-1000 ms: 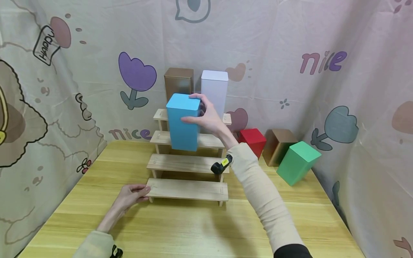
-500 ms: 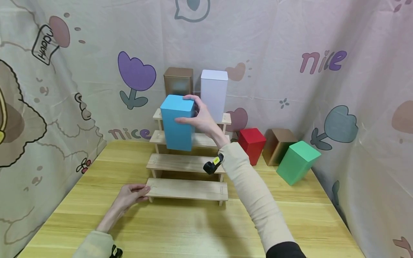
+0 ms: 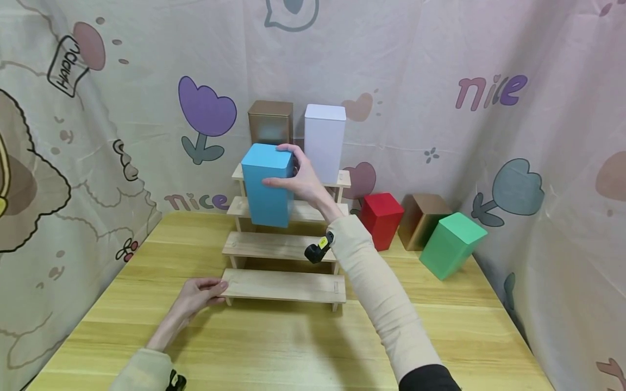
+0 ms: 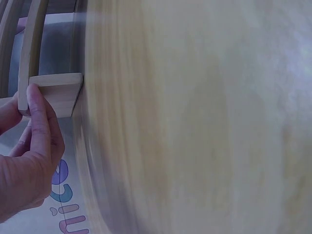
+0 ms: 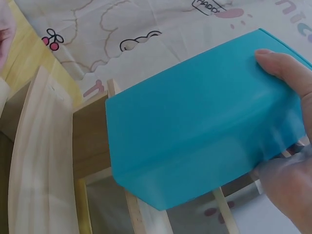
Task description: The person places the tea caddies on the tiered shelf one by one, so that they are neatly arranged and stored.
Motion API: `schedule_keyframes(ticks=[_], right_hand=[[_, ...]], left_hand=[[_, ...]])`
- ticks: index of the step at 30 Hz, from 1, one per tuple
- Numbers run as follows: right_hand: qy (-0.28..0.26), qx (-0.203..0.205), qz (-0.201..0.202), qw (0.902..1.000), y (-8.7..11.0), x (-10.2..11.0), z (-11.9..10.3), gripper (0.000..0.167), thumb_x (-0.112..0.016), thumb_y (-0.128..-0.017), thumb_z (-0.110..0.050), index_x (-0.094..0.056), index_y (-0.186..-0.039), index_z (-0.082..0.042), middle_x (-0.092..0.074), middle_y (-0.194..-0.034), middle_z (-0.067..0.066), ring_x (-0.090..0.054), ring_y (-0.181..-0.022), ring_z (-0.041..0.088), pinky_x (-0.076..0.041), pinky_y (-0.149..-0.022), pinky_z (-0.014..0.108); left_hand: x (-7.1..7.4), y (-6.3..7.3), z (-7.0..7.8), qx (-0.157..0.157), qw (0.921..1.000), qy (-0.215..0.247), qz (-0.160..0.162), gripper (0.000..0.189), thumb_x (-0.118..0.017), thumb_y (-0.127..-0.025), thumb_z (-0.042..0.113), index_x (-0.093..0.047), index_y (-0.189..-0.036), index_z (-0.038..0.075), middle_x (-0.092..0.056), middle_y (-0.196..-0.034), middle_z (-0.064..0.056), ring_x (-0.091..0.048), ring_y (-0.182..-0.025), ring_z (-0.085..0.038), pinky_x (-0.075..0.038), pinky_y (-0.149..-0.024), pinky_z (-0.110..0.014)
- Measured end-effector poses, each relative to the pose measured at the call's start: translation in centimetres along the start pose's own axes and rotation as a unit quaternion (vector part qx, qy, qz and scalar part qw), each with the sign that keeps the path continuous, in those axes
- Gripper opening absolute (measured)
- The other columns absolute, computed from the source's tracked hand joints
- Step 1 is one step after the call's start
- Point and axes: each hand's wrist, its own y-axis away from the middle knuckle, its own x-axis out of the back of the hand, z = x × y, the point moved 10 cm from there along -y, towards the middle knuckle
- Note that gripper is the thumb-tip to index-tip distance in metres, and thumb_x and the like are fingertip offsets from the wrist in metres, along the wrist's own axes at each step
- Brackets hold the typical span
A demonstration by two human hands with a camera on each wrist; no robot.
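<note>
My right hand (image 3: 307, 182) grips the upper right side of a tall blue box (image 3: 266, 193), thumb on the front and fingers over the top's far edge. The box overlaps the left half of a four-tier wooden stand (image 3: 283, 285), its lower end in front of the second tier from the top. In the right wrist view the blue box (image 5: 195, 112) covers much of the stand. At the stand's lowest tier, my left hand (image 3: 195, 298) pinches the left end between thumb and fingers; the left wrist view shows these fingers (image 4: 41, 126) at the plank's end.
On the top tier stand a brown box (image 3: 270, 117), partly hidden by the blue one, and a white box (image 3: 325, 144). A red box (image 3: 381, 220), another brown box (image 3: 420, 217) and a green box (image 3: 452, 244) sit on the table (image 3: 274, 347) at right. A printed curtain (image 3: 406, 65) surrounds it.
My right hand has carried the blue box a little to the left, mostly during the first half second. My left hand stays at the lowest tier's end.
</note>
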Motion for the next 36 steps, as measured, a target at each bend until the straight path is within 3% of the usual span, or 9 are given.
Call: schedule_keyframes(ticks=[7, 16, 36], right_hand=[[0.026, 0.011, 0.022, 0.9994, 0.08, 0.05, -0.21, 0.076, -0.085, -0.079, -0.018, -0.044, -0.143, -0.023, -0.029, -0.152, 0.011, -0.039, -0.141, 0.033, -0.042, -0.120, 0.054], [0.068, 0.036, 0.060, 0.9952, 0.20, 0.29, -0.42, 0.078, -0.087, -0.079, -0.023, -0.046, -0.144, -0.023, -0.033, -0.143, 0.012, -0.041, -0.135, 0.026, -0.041, -0.123, 0.046], [0.080, 0.028, 0.068, 0.9941, 0.17, 0.39, -0.10, 0.078, -0.085, -0.081, -0.023, -0.044, -0.147, -0.024, -0.035, -0.144, 0.012, -0.041, -0.136, 0.026, -0.044, -0.121, 0.048]], left_hand=[[0.02, 0.08, 0.06, -0.001, 1.0000, 0.002, 0.003, 0.052, -0.061, -0.100, 0.005, -0.040, -0.135, -0.027, -0.069, -0.093, 0.003, -0.071, -0.079, -0.004, -0.065, -0.078, -0.018], [0.00, 0.09, 0.10, 0.002, 1.0000, -0.004, 0.004, 0.051, -0.060, -0.100, 0.006, -0.041, -0.135, -0.026, -0.068, -0.096, 0.001, -0.071, -0.081, -0.004, -0.065, -0.080, -0.017], [0.01, 0.07, 0.04, 0.002, 1.0000, -0.006, 0.002, 0.051, -0.060, -0.101, 0.007, -0.041, -0.135, -0.025, -0.068, -0.096, 0.002, -0.071, -0.081, -0.004, -0.065, -0.079, -0.017]])
